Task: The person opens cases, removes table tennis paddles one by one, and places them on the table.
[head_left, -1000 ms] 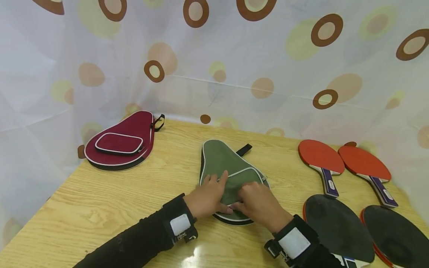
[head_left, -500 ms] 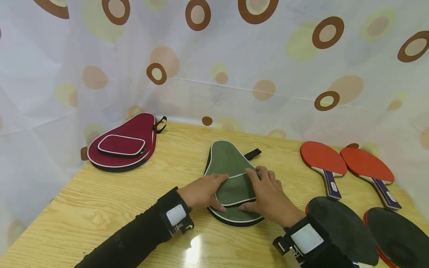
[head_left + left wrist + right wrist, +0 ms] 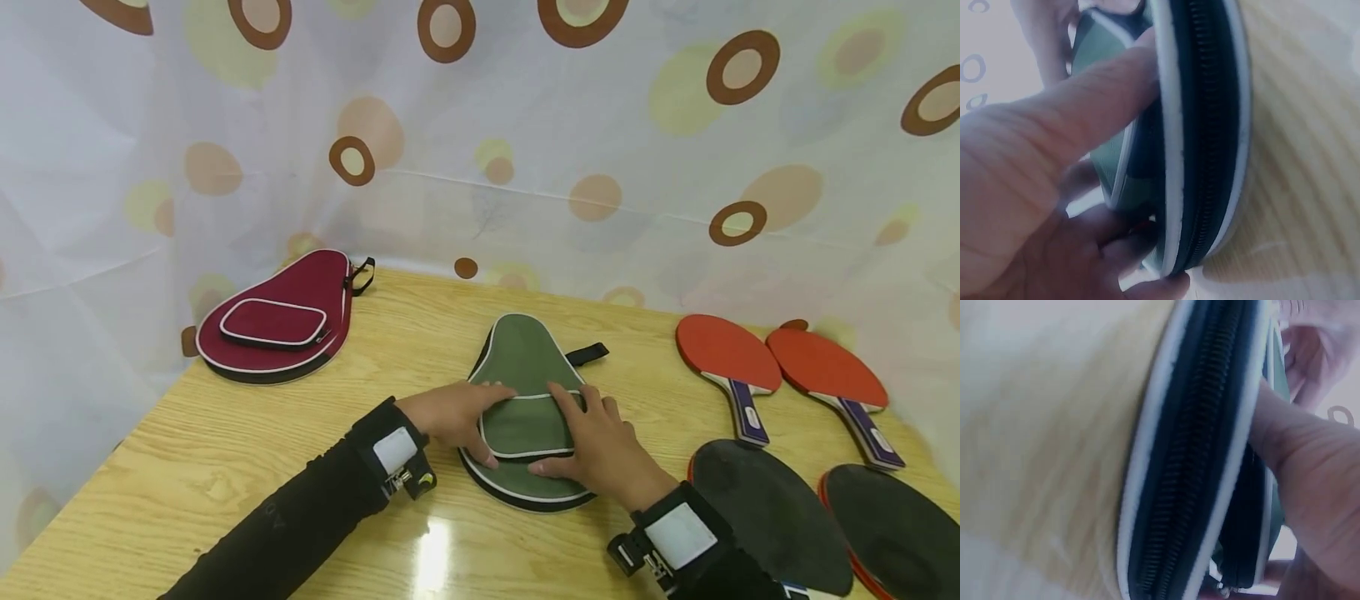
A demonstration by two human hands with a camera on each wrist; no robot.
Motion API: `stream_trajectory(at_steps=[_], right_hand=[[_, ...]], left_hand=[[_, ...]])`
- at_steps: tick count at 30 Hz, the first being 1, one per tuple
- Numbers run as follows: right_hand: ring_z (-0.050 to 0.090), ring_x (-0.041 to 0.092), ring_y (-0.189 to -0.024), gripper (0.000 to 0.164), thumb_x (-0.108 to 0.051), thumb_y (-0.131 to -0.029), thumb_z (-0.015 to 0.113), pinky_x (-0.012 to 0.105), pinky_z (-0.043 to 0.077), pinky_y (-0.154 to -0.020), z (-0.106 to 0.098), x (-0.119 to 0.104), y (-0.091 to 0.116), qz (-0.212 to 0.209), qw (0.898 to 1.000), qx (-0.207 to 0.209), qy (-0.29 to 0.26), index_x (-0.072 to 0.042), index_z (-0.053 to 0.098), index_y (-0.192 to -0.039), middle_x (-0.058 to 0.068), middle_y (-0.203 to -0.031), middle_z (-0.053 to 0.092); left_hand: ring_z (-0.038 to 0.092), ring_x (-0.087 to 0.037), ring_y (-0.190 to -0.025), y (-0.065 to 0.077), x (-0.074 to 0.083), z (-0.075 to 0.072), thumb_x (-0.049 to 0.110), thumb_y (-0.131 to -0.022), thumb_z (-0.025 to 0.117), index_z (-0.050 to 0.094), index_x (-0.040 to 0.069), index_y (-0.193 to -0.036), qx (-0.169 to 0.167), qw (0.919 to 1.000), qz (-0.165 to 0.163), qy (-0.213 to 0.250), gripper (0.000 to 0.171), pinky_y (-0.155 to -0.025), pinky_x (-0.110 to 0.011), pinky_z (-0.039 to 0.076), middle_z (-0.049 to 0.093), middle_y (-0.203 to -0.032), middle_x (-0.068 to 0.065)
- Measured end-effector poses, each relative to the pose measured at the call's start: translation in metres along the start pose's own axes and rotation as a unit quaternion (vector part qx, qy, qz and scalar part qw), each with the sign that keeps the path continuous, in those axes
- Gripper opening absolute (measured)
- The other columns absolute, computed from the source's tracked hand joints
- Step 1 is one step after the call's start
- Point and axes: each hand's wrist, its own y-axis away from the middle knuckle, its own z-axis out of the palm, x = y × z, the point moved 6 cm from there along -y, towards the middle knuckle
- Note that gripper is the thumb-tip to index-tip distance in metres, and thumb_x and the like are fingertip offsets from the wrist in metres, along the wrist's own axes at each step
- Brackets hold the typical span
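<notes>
A green table tennis bat case (image 3: 522, 354) with white piping and a front pocket lies flat on the table, its narrow end pointing away. My left hand (image 3: 456, 414) holds its left side, thumb on the front below the pocket. On the right side my right hand (image 3: 611, 450) holds it with spread, bent fingers, thumb near the pocket's lower edge. The case's dark zip (image 3: 1207, 100) runs closed along its rim in the left wrist view. In the right wrist view the zip (image 3: 1188, 456) shows beside my thumb. Some fingertips are hidden at the sides.
A maroon bat case (image 3: 273, 321) with a small pocket lies at the back left. On the right lie several bats: red-faced ones (image 3: 727, 350) behind, black-faced ones (image 3: 768, 508) in front, near my right forearm. A dotted curtain (image 3: 480, 125) hangs behind the wooden table (image 3: 262, 467).
The green case has slid to the right with both hands. My right hand, bunched at the pocket's lower edge a second ago, has spread over the case's right side.
</notes>
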Motion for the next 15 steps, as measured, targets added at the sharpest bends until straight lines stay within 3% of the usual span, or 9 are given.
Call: stream_trajectory(at_steps=[7,15], right_hand=[[0.048,0.053,-0.116,0.103,-0.059,-0.076,0.081,0.067,0.048,-0.076,0.004,-0.01,0.007,0.02,0.999,0.025,0.018,-0.002,0.039,-0.152,0.036,-0.137,0.043],[0.051,0.052,-0.112,0.103,-0.06,-0.075,0.08,0.064,0.05,-0.07,0.005,-0.017,0.009,0.023,0.998,0.043,0.037,0.0,0.042,-0.148,0.035,-0.13,0.047]], left_hand=[[0.029,-0.027,-0.15,-0.005,-0.004,-0.003,0.022,-0.079,0.088,0.036,0.018,-0.156,-0.025,0.9995,0.014,-0.011,0.094,-0.117,-0.038,0.031,0.027,-0.164,-0.011],[0.023,-0.028,-0.152,-0.006,-0.006,-0.004,0.013,-0.078,0.088,0.037,0.016,-0.156,-0.04,0.9985,0.035,0.014,0.094,-0.118,-0.04,0.029,0.022,-0.165,-0.014]])
